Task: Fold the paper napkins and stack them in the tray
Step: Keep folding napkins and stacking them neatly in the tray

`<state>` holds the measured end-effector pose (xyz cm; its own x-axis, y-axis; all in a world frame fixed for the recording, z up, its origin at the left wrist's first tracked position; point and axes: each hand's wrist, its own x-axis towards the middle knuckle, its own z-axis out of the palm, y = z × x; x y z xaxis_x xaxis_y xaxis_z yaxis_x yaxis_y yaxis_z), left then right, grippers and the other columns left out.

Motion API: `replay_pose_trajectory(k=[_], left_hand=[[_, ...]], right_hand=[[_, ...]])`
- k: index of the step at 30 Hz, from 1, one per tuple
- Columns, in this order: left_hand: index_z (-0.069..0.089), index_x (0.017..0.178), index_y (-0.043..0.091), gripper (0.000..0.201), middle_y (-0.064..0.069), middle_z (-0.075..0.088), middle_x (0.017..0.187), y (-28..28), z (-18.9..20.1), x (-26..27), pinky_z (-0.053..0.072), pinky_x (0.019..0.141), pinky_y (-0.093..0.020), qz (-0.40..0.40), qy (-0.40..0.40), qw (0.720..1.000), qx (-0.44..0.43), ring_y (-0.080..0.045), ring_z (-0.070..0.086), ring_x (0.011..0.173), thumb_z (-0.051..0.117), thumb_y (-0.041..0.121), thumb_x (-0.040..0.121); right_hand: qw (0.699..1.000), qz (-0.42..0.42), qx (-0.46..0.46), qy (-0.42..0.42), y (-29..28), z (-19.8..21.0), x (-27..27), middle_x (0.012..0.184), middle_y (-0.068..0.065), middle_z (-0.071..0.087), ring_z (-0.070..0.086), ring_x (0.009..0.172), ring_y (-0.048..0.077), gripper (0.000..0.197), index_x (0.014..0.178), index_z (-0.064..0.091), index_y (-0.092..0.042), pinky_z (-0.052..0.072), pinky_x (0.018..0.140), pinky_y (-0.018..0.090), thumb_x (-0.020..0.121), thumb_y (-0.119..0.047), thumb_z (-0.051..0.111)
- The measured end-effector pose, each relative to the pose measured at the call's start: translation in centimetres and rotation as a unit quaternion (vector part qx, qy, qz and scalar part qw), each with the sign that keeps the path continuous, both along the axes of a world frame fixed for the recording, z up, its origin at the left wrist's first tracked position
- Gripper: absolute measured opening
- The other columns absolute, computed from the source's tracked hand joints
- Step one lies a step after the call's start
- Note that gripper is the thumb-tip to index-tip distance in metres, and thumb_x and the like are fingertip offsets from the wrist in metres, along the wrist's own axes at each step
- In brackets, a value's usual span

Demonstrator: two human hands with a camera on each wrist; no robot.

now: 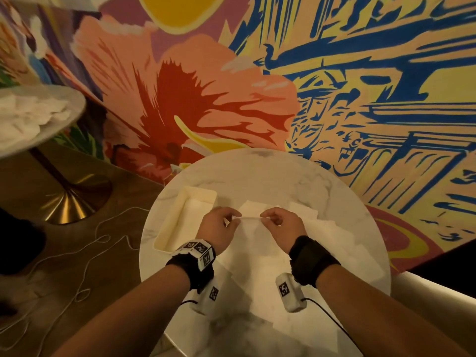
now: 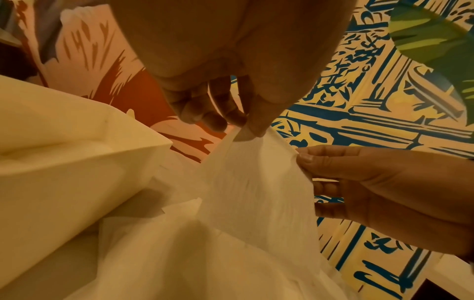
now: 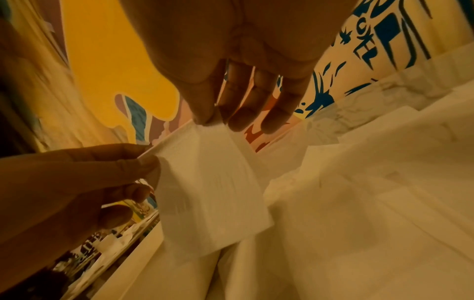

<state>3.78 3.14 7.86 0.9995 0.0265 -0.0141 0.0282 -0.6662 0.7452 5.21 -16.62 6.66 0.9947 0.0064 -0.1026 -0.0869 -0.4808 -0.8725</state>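
Observation:
Over the round marble table (image 1: 270, 171) I hold one white paper napkin (image 1: 251, 229) up by its top edge. My left hand (image 1: 235, 219) pinches its left corner and my right hand (image 1: 265, 219) pinches its right corner. In the left wrist view, thumb and forefinger of my left hand (image 2: 246, 130) nip the napkin (image 2: 256, 192), which hangs down. In the right wrist view, my right hand (image 3: 207, 119) pinches the napkin (image 3: 210, 192) with the other fingers loose. The cream tray (image 1: 177, 202) sits just left of my left hand, with white paper inside.
Several loose white napkins (image 1: 334, 240) lie spread over the table's right and near side. A painted wall rises close behind the table. At the far left stands a second round table (image 1: 69, 117) with napkins on a brass base (image 1: 69, 204). A white cord (image 1: 103, 238) trails on the floor.

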Motion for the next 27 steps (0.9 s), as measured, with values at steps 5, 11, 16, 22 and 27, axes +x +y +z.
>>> replay_pose_trajectory(k=[5,11,16,22,27], left_hand=[[0.066,0.096,0.031,0.006,0.007,0.053,0.111,0.6,-0.5,0.6,0.043,0.093,-0.028,-0.012,0.002,1.0,0.017,-0.015,0.054,0.102,0.064,0.031,0.091],[0.073,0.105,0.032,0.021,0.015,0.069,0.1,0.3,0.4,0.4,0.047,0.079,-0.021,-0.08,0.032,0.996,0.023,-0.006,0.063,0.09,0.064,0.046,0.092],[0.078,0.103,0.026,0.02,0.01,0.075,0.104,0.7,0.6,1.0,0.042,0.082,-0.015,-0.071,0.031,0.997,0.021,-0.007,0.064,0.093,0.063,0.037,0.095],[0.075,0.098,0.026,0.013,0.007,0.073,0.091,1.3,0.6,1.5,0.04,0.065,-0.005,-0.042,0.024,0.999,-0.021,-0.009,0.065,0.084,0.064,0.032,0.095],[0.054,0.11,0.028,0.031,0.003,0.069,0.101,1.1,0.6,0.7,0.053,0.078,-0.029,-0.07,0.069,0.993,-0.059,-0.014,0.065,0.089,0.074,0.028,0.086]], right_hand=[[0.997,0.01,-0.064,-0.036,0.8,0.5,0.0,0.1,-0.01,0.057,0.055,0.082,0.008,0.007,0.086,0.072,-0.032,0.04,0.074,0.009,0.087,-0.025,0.073],[0.998,0.049,-0.042,-0.01,2.3,1.4,-0.2,0.088,-0.011,0.071,0.061,0.08,0.0,0.004,0.087,0.075,-0.022,0.041,0.07,0.002,0.087,-0.02,0.072],[0.999,0.025,-0.026,-0.002,1.6,1.7,0.2,0.081,-0.012,0.071,0.063,0.075,0.0,0.007,0.082,0.075,-0.023,0.05,0.077,0.015,0.085,-0.017,0.074],[1.0,-0.019,0.0,0.006,0.8,1.8,0.5,0.081,-0.005,0.07,0.067,0.076,0.018,0.014,0.077,0.073,-0.027,0.059,0.079,0.034,0.087,-0.016,0.071],[0.996,-0.045,0.08,0.016,0.9,2.3,0.7,0.093,0.005,0.066,0.065,0.078,0.025,0.008,0.095,0.066,-0.023,0.06,0.075,0.039,0.089,-0.019,0.07]])
